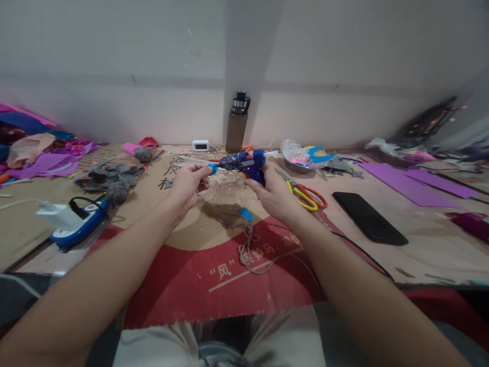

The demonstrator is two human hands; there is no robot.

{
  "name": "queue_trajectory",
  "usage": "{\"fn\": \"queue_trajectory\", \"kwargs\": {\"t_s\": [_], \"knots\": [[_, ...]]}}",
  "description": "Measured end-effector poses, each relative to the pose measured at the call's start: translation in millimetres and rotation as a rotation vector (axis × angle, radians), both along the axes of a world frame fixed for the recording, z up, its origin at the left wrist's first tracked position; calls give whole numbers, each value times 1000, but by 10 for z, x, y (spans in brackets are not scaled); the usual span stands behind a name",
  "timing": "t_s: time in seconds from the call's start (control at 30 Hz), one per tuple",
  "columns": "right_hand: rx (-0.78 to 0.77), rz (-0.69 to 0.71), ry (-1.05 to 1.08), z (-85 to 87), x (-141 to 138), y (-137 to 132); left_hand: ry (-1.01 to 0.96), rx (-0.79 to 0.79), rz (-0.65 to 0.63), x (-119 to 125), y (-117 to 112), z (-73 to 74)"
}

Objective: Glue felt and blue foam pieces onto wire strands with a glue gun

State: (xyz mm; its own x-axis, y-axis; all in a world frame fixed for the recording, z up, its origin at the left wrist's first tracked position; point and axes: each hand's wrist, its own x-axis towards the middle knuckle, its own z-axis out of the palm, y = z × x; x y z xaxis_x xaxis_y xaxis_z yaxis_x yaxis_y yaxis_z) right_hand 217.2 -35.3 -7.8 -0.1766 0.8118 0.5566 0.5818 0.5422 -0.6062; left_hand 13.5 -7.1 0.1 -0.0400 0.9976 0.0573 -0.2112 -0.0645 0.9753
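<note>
My right hand (pixel 275 193) is wrapped round a blue hot glue gun (pixel 246 162), held above the cardboard with its nozzle pointing left. A white glue stick (pixel 271 153) sticks out of the gun's back end. In my left hand (pixel 190 184), a small blue piece (pixel 213 168) is pinched between thumb and finger, right at the nozzle; whether the two touch I cannot tell. Below the hands, another small blue piece (pixel 245 214) lies on the cardboard beside a loose grey cord (pixel 250 250).
Yellow-and-red-handled scissors (pixel 308 196) and a black phone (pixel 370 218) lie to the right. A blue power strip (pixel 82 227) with a white plug stands left. At the back are a bottle (pixel 237 125), a small white clock (pixel 200 146) and a bowl of scraps (pixel 300 165).
</note>
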Motion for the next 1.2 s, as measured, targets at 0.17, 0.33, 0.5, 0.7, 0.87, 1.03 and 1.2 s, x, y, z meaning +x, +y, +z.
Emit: {"fn": "queue_trajectory", "kwargs": {"t_s": [0.17, 0.33, 0.5, 0.7, 0.87, 1.03, 1.2], "knots": [[-3, -9, -14, 4, 7, 0, -13, 9, 2, 6, -8, 1], [-19, -26, -22, 19, 4, -16, -3, 11, 10, 10, -16, 10], [-20, -33, -26, 13, 7, -13, -11, 23, 3, 6, -8, 0], [-4, -10, -6, 6, 10, 0, -8, 11, 5, 11, -18, 13], [-10, -18, -11, 12, 8, -2, -3, 7, 11, 21, -42, 34], [-6, -14, -15, 12, 13, -3, -8, 14, 11, 18, -31, 19], [-6, -22, -19, 17, 12, -2, 0, 16, 22, 17, -25, 9]]}}
